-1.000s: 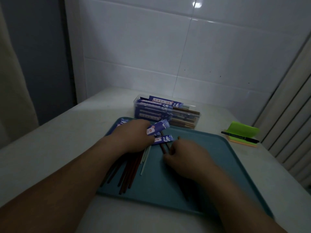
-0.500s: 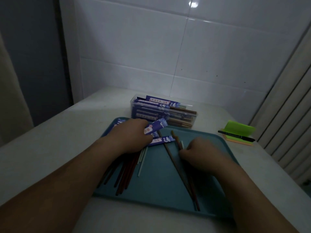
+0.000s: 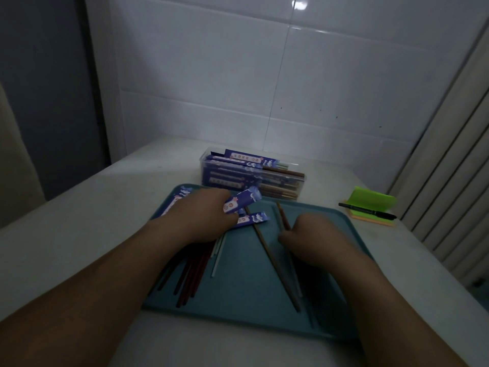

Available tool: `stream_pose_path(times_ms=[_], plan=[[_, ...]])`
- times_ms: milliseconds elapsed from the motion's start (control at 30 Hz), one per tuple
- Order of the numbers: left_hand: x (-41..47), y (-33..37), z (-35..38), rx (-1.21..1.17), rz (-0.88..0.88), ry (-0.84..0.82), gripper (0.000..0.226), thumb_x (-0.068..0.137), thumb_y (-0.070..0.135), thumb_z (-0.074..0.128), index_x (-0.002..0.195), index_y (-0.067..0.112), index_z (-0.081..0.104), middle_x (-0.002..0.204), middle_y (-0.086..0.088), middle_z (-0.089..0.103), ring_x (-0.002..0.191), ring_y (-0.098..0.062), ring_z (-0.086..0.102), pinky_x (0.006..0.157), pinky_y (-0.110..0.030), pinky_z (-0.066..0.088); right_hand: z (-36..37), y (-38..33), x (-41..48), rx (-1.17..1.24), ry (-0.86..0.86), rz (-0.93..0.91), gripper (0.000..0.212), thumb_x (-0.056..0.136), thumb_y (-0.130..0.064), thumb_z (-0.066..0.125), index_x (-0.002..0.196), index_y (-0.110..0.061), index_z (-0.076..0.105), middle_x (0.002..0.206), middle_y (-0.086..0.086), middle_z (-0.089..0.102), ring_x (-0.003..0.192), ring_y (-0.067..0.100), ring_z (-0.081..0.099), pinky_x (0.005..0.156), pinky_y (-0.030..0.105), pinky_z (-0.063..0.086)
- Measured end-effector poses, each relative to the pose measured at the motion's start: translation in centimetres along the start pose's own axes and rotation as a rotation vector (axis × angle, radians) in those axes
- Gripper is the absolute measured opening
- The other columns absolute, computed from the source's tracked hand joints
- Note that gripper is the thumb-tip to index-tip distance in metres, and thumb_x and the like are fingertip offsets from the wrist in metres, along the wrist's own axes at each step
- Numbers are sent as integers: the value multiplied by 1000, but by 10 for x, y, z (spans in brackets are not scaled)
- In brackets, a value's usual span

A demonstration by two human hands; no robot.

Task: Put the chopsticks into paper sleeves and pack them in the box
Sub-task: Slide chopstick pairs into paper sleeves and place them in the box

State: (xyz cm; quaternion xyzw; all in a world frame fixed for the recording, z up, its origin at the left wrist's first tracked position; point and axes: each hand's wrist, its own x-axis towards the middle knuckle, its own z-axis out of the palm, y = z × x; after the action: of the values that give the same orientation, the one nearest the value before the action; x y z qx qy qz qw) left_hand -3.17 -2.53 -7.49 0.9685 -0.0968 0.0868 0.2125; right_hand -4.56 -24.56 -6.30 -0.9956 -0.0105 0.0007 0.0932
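Observation:
A teal tray (image 3: pixel 246 295) lies on the table before me. My left hand (image 3: pixel 201 218) grips a purple paper sleeve (image 3: pixel 242 201) at the tray's far left, over more sleeves (image 3: pixel 251 218). Below that hand lies a bunch of dark red chopsticks (image 3: pixel 190 276) with a pale one (image 3: pixel 218 254). My right hand (image 3: pixel 315 239) pinches a brown chopstick (image 3: pixel 282 215) near its far end. A second brown chopstick (image 3: pixel 272 260) lies slanted on the tray between my hands. A clear plastic box (image 3: pixel 299 184) behind the tray holds several sleeved chopsticks.
A green and orange pad of sticky notes (image 3: pixel 370 207) with a black pen (image 3: pixel 367 210) on it sits right of the tray. White tiled wall stands behind the table. A ribbed panel (image 3: pixel 449 181) borders the right side.
My right hand has moved right and drawn two brown chopsticks out from the pile, spreading them on the tray. My left hand keeps hold of the sleeve in the same place.

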Motion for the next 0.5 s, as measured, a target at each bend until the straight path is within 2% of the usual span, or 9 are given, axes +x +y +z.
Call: stream_pose_path(times_ms=[67, 133, 233, 333, 400, 500], plan=[[-2, 4, -3, -92, 36, 9, 23, 95, 42, 64, 84, 21, 59, 80, 4, 63, 76, -15, 61, 62, -31, 42, -2, 5, 4, 219, 86, 7, 37, 93, -33, 61, 65, -8, 61, 61, 5, 60, 56, 19, 58, 52, 28, 36], [-5, 12, -7, -221, 84, -1, 24, 95, 41, 66, 87, 19, 64, 80, 1, 67, 75, -15, 65, 64, -31, 45, -4, 7, 6, 612, 173, 15, 31, 96, -23, 60, 71, -7, 69, 61, 6, 70, 50, 17, 63, 49, 25, 42], [-11, 25, -14, -357, 126, -96, 36, 93, 50, 68, 85, 15, 69, 78, -5, 71, 69, -16, 66, 63, -30, 46, -3, 3, 7, 1126, 205, 31, 25, 103, -19, 59, 86, -4, 70, 67, 7, 75, 52, 17, 68, 43, 22, 44], [-18, 36, -16, -347, 156, -200, 36, 93, 55, 67, 85, 21, 75, 77, 1, 74, 65, -12, 67, 61, -25, 47, 2, -4, 8, 1348, 189, 62, 20, 104, -19, 59, 95, -4, 68, 72, 9, 76, 60, 17, 73, 47, 23, 50], [-20, 41, -14, -306, 156, -235, 32, 94, 54, 66, 85, 25, 77, 72, 6, 72, 56, -4, 60, 55, -20, 42, 5, -7, 9, 1438, 195, 70, 19, 104, -18, 58, 94, -4, 67, 70, 9, 75, 56, 14, 71, 48, 22, 51], [-20, 39, -14, -312, 130, -220, 30, 98, 51, 63, 83, 31, 80, 74, 13, 74, 64, -6, 66, 63, -28, 49, 6, -11, 7, 1518, 194, 41, 17, 105, -16, 57, 97, -4, 66, 71, 7, 75, 60, 14, 72, 49, 21, 53]])
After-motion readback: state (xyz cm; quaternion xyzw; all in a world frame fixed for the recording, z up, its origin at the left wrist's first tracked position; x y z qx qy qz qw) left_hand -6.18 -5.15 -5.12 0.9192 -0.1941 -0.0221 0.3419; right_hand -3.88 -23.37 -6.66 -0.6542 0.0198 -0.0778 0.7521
